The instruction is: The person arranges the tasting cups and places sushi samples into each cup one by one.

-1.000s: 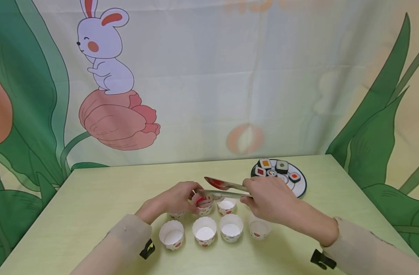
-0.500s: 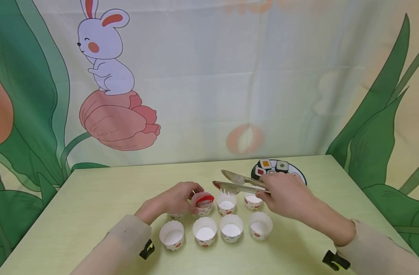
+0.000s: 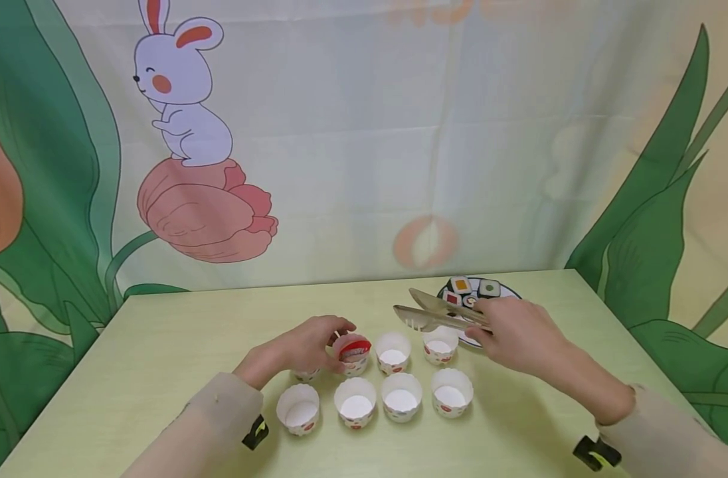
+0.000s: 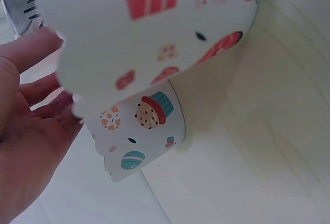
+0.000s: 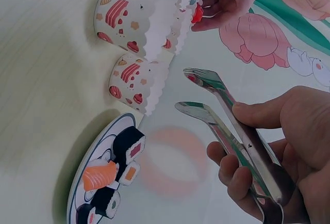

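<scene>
My left hand (image 3: 313, 342) holds a white paper baking cup (image 3: 355, 369) in the back row, thumb and fingers at opposite sides. A red-edged piece (image 3: 356, 346) sits inside that cup; its kind cannot be told. In my right hand (image 3: 516, 332) are metal serving tongs (image 5: 250, 149), gripped between thumb and curled fingers. Their spoon-like and forked ends stand apart with nothing between them. They hover over the table, close to the left side of a round plate (image 3: 512, 290). Toy sushi rolls and a salmon piece (image 5: 100, 176) lie on the plate, partly hidden by the right hand.
More paper cups stand in two rows, including a front-left cup (image 3: 298, 410) and a back-right cup (image 3: 440, 348) near the plate. One back-left cup (image 3: 307, 375) is mostly hidden by the left hand. A printed cloth backdrop (image 3: 340, 166) hangs behind the table.
My right hand has moved rightward with the tongs, from over the held cup toward the plate. The red-edged piece stays in the cup, and my left hand keeps its place.
</scene>
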The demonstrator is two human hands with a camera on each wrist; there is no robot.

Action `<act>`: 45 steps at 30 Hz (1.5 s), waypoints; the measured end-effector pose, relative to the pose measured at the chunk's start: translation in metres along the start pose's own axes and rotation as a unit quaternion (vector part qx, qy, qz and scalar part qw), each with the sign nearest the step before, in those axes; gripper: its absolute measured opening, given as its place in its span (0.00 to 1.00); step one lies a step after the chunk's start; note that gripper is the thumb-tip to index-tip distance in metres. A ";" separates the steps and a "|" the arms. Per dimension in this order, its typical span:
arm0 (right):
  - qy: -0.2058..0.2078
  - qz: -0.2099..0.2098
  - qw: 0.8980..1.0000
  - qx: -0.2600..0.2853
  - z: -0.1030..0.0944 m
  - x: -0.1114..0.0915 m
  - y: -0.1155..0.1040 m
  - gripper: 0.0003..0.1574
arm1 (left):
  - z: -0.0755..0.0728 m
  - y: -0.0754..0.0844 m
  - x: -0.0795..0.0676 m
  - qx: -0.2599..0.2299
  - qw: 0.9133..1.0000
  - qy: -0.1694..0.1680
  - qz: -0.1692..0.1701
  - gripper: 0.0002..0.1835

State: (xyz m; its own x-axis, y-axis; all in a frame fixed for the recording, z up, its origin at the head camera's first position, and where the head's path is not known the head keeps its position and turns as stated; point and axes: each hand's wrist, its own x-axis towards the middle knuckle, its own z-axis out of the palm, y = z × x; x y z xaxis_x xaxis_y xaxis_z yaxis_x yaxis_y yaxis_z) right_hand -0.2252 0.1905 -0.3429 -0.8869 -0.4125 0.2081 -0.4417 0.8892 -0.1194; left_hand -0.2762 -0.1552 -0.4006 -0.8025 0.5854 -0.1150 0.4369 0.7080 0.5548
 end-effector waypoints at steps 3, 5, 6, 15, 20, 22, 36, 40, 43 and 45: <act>-0.001 0.002 1.000 0.004 -0.001 -0.001 0.002 0.18 | -0.001 -0.001 0.000 0.003 1.000 -0.005 0.012 0.36; -0.001 0.003 1.000 0.006 -0.002 -0.001 0.003 0.15 | -0.002 -0.001 0.001 0.003 1.000 -0.007 0.016 0.36; -0.002 0.003 1.000 0.008 -0.002 -0.001 0.003 0.15 | -0.002 -0.001 0.001 0.003 1.000 -0.008 0.017 0.36; -0.012 0.024 1.000 0.009 -0.005 -0.003 0.014 0.15 | -0.006 0.004 -0.001 0.017 1.000 -0.013 0.008 0.36; -0.011 0.035 0.999 0.012 -0.006 -0.004 0.018 0.17 | -0.006 0.008 -0.001 0.030 0.999 -0.011 0.011 0.36; -0.011 0.039 0.999 0.016 -0.006 -0.003 0.020 0.18 | -0.006 0.008 0.000 0.034 0.999 -0.012 0.013 0.36; -0.014 0.056 0.998 0.013 -0.005 -0.003 0.030 0.14 | -0.003 0.019 0.007 0.040 0.998 -0.027 0.036 0.34; -0.014 0.063 0.998 0.014 -0.003 -0.003 0.032 0.14 | -0.002 0.021 0.010 0.035 0.998 -0.025 0.048 0.34; -0.014 0.069 0.997 0.012 -0.001 -0.003 0.035 0.14 | 0.000 0.024 0.012 0.030 0.998 -0.027 0.052 0.33; -0.014 0.072 0.997 0.011 0.001 -0.004 0.036 0.14 | 0.000 0.027 0.013 0.027 0.998 -0.030 0.048 0.33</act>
State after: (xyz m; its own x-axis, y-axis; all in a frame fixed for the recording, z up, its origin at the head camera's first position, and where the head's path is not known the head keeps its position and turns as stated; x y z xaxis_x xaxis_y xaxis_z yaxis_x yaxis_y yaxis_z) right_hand -0.2379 0.2238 -0.3484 -0.9448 -0.2858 0.1604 -0.3114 0.9353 -0.1679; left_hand -0.2746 -0.1285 -0.3876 -0.7312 0.6727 -0.1129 0.5335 0.6672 0.5198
